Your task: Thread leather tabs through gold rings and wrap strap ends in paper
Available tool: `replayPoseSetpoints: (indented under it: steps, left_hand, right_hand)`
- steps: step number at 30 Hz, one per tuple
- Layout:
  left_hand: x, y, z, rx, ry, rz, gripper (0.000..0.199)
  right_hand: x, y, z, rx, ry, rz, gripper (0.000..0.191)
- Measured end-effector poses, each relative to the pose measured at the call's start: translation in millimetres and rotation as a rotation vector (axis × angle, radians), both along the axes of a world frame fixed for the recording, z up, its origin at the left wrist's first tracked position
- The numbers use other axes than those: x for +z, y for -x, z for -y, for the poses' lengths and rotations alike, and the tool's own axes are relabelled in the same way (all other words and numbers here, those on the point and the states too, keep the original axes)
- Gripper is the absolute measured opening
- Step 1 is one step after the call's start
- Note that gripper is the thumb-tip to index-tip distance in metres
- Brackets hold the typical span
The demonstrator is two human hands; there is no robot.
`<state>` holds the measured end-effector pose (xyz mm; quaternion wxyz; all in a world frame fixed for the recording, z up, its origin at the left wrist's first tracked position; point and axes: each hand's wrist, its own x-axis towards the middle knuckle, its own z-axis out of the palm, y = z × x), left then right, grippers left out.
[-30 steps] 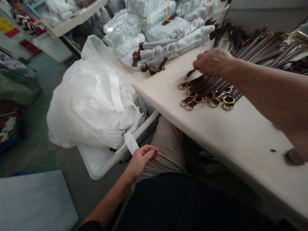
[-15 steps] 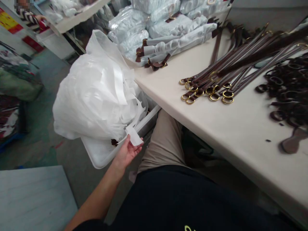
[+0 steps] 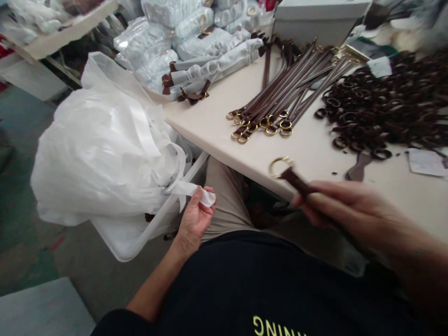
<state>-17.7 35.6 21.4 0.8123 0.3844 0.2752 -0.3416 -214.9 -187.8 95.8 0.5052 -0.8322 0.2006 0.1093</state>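
Observation:
My left hand (image 3: 199, 215) is closed on the end of a white strip (image 3: 185, 188) that trails from a heap of white sheet material (image 3: 101, 149). The heap rests in a white plastic bin (image 3: 122, 247) beside my leg. My right hand (image 3: 345, 205), blurred by motion, grips a dark brown leather strap (image 3: 294, 181) near its end. A gold ring (image 3: 278, 164) sticks out from that end, above the table's front edge. Most of the strap's length is hidden behind the hand.
On the cream table (image 3: 206, 123) lie several brown straps with gold rings (image 3: 280, 93) and a pile of dark leather loops (image 3: 388, 102). Wrapped bundles (image 3: 217, 63) and a grey box (image 3: 317, 18) stand behind. Another table (image 3: 66, 25) is at the back left.
My right hand has come into view from the right, holding the strap. My left hand has drawn the white strip toward my body. The camera view has turned to the right.

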Motion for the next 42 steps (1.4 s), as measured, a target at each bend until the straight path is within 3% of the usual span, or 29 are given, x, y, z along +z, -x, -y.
replayPoseSetpoints:
  steps: [4,8,15,20,29,37,42]
  left_hand:
    - [2.2,-5,11,0.053,0.018,0.027,0.017]
    - [6.5,-11,11,0.060,0.009,-0.034,0.020]
    - [-5.4,-14,9,0.056,-0.083,-0.043,0.020]
    - [-10.9,-13,8,0.061,-0.078,-0.014,0.019]
    - [-7.0,-13,5,0.052,-0.045,-0.006,0.018]
    - [-24.0,16,6,-0.151,-0.008,0.111,0.002]
    - [-40.9,17,0,-0.208,-0.116,0.387,0.031]
  right_hand:
    - [-21.2,-39,-56,0.158,-0.181,0.042,0.038]
    - [-36.6,-66,-76,0.218,-0.215,0.045,0.031]
    - [-45.2,-75,-83,0.189,-0.232,0.090,0.029]
    - [-45.6,-80,-88,0.246,-0.220,0.074,0.030]
    - [-51.1,-84,-88,0.230,-0.023,0.066,0.025]
    - [-69.5,-108,-96,0.156,-0.044,0.086,0.027]
    - [-79.6,-110,-93,0.108,-0.235,0.117,0.029]
